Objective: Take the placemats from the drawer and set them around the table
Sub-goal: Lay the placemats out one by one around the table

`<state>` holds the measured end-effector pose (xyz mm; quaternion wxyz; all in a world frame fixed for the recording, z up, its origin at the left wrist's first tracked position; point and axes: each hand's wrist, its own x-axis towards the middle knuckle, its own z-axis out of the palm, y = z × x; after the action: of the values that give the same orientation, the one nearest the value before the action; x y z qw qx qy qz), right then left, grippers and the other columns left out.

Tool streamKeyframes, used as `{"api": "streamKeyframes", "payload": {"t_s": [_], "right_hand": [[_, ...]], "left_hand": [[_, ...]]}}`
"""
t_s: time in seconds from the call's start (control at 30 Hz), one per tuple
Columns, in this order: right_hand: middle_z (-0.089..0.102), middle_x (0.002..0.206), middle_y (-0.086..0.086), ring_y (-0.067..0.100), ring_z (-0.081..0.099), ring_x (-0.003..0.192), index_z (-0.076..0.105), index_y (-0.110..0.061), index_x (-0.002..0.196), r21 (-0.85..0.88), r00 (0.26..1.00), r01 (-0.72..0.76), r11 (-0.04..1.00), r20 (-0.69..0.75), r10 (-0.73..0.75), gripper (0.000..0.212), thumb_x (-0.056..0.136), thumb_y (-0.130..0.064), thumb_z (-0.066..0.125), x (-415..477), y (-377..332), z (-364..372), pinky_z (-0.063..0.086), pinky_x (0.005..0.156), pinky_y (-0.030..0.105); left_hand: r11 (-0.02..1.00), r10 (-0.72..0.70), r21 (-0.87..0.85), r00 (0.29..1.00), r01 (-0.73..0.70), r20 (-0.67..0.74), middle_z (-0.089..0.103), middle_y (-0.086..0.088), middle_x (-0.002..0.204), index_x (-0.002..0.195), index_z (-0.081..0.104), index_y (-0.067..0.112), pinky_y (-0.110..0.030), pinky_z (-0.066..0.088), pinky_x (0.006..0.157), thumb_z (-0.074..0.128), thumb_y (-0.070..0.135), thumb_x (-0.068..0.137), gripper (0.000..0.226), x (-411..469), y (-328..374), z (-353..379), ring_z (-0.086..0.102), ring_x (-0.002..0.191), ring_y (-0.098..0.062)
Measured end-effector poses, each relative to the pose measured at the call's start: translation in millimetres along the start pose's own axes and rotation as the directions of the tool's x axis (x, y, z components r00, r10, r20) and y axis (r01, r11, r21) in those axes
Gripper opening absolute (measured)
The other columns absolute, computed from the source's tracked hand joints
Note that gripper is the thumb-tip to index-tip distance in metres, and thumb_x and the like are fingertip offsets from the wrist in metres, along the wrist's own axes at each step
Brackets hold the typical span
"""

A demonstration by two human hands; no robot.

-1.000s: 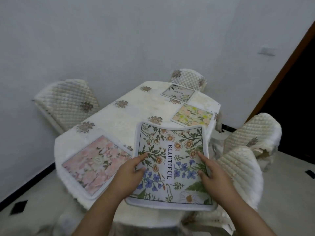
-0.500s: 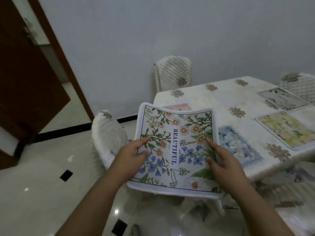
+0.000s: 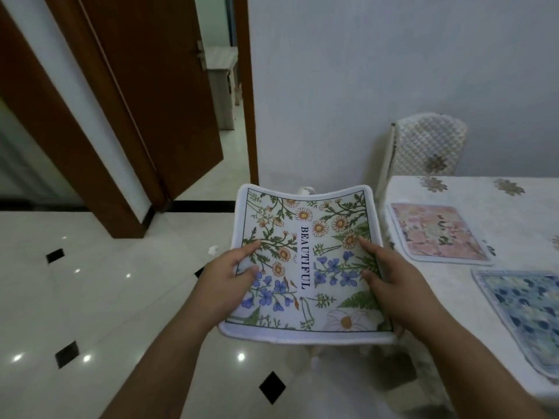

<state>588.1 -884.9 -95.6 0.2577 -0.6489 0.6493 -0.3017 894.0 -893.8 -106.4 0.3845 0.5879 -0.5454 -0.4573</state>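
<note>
On placemat (image 3: 305, 261) edges — left hand (image 3: 225, 285), right hand (image 3: 393, 287)

The held placemat (image 3: 305, 267) sits between the left hand (image 3: 223, 285) and the right hand (image 3: 393, 285), over the floor (image 3: 90, 297), just left of the table (image 3: 472, 189). Along the table's left edge lie the far placemat (image 3: 438, 231) and, before it, the near placemat (image 3: 526, 316). A chair (image 3: 426, 146) stands behind the table's far left corner.

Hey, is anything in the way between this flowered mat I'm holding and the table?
Nothing visible does. The flowered mat, gripped by left hand and right hand, hangs beside the table. The pink mat and blue mat already fill its near edge.
</note>
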Motion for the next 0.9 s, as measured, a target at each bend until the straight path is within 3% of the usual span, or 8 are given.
{"api": "streamKeyframes", "payload": {"t_s": [0.13,0.23,0.3,0.43,0.73,0.8,0.9], "right_hand": [[0.041,0.101,-0.042,-0.017,0.052,0.088,0.037,-0.064,0.131,0.056,0.999,0.007,0.998,0.052,-0.01,0.064,0.092,-0.019,0.061,26.5,-50.5,59.1,0.044,0.062,0.002],[0.041,0.102,-0.042,-0.018,0.049,0.087,0.038,-0.06,0.134,0.056,0.999,-0.007,0.998,0.045,0.004,0.064,0.093,-0.016,0.061,45.2,-76.6,96.4,0.042,0.063,0.002],[0.047,0.105,-0.033,-0.009,0.053,0.089,0.041,-0.054,0.137,0.041,0.998,-0.033,0.999,0.048,0.031,0.061,0.093,-0.016,0.06,55.7,-88.8,113.2,0.044,0.071,0.006],[0.051,0.11,-0.017,0.005,0.054,0.097,0.043,-0.052,0.137,0.045,0.996,-0.084,0.995,0.038,0.082,0.06,0.092,-0.016,0.061,79.0,-98.1,129.7,0.052,0.083,0.027],[0.049,0.112,-0.025,0.007,0.053,0.102,0.043,-0.058,0.133,0.099,0.989,-0.146,0.984,0.003,0.146,0.06,0.093,-0.016,0.06,207.1,-80.6,148.3,0.052,0.088,0.033],[0.05,0.112,-0.022,0.003,0.055,0.097,0.041,-0.06,0.132,0.124,0.992,-0.129,0.984,0.005,0.129,0.062,0.093,-0.015,0.06,247.5,-78.8,152.9,0.054,0.083,0.03],[0.049,0.104,-0.025,-0.012,0.051,0.085,0.036,-0.063,0.126,0.154,0.995,-0.091,0.984,-0.013,0.094,0.063,0.093,-0.014,0.06,304.4,-83.6,157.8,0.043,0.065,0.004]], "left_hand": [[0.999,-0.03,-0.022,0.999,0.029,-0.038,0.067,0.014,0.118,0.116,0.065,0.055,-0.02,0.059,0.064,0.066,0.023,0.094,0.039,18.6,-24.4,-76.1,0.071,0.088,-0.001],[0.999,-0.052,-0.014,0.998,0.052,-0.035,0.067,0.015,0.117,0.122,0.063,0.054,-0.021,0.059,0.063,0.065,0.025,0.095,0.039,40.6,-38.8,-114.9,0.071,0.088,-0.001],[0.998,-0.057,0.003,0.998,0.057,-0.02,0.067,0.017,0.117,0.121,0.062,0.055,-0.021,0.059,0.063,0.065,0.025,0.095,0.04,55.6,-44.1,-132.8,0.071,0.089,0.0],[0.997,-0.073,0.001,0.997,0.073,0.032,0.067,0.016,0.118,0.115,0.064,0.06,-0.022,0.06,0.063,0.065,0.025,0.095,0.04,92.4,-49.6,-152.5,0.071,0.09,0.0],[0.997,-0.075,0.034,0.994,0.072,0.081,0.065,0.013,0.122,0.12,0.062,0.056,-0.023,0.06,0.063,0.063,0.025,0.096,0.039,230.6,-33.0,-152.3,0.07,0.093,-0.001],[0.995,-0.067,0.074,0.996,0.062,0.062,0.063,0.013,0.123,0.122,0.061,0.055,-0.028,0.062,0.068,0.063,0.025,0.096,0.039,267.8,-24.1,-155.1,0.07,0.097,-0.007],[0.992,-0.042,0.118,0.998,0.037,0.039,0.061,0.02,0.122,0.126,0.059,0.054,-0.032,0.063,0.074,0.062,0.027,0.097,0.04,315.7,-9.6,-162.6,0.068,0.102,-0.006]]}}
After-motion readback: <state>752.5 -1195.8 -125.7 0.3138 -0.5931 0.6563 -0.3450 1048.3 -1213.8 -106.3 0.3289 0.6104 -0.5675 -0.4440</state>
